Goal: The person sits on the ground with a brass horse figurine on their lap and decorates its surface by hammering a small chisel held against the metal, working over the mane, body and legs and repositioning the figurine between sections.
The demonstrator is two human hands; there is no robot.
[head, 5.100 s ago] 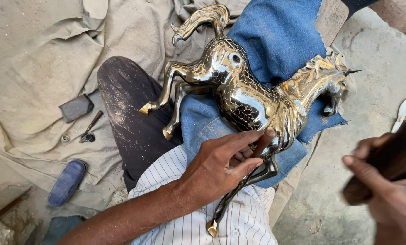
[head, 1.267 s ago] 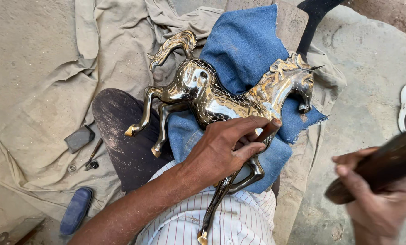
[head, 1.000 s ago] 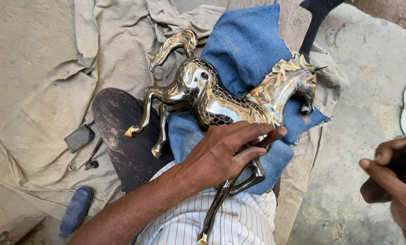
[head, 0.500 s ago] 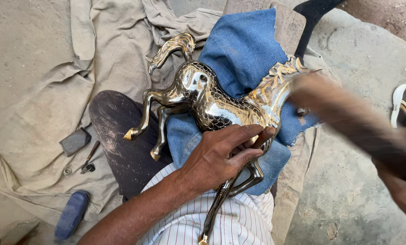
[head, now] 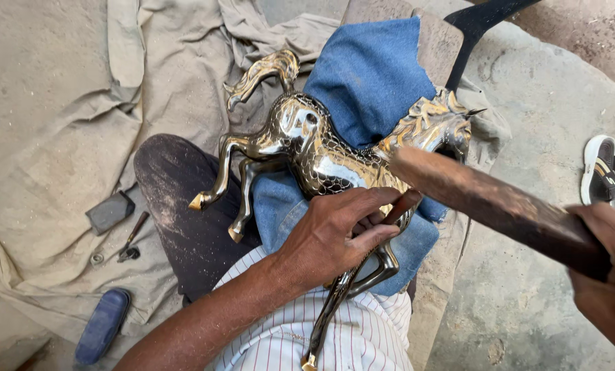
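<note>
A shiny brass horse figure (head: 314, 154) lies on its side across my lap, on a folded blue cloth (head: 369, 75). My left hand (head: 335, 237) presses on the horse's belly and pinches a short reddish-brown punch (head: 402, 205) against the metal near the chest. My right hand (head: 606, 271) grips a long dark wooden mallet (head: 486, 203), whose far end hangs just above the punch and the horse's neck. The horse's mane and head (head: 438, 124) point to the right, its tail to the upper left.
A beige sheet (head: 53, 103) covers the ground on the left, with a small dark block (head: 109, 211), a small hand tool (head: 130, 242) and a blue oblong object (head: 101, 324) on it. Bare concrete (head: 527, 96) lies to the right, with a sandal (head: 599, 175) at the edge.
My right hand has swung the mallet in from the right edge, down over the punch. My left hand keeps its hold on the punch and the horse stays put.
</note>
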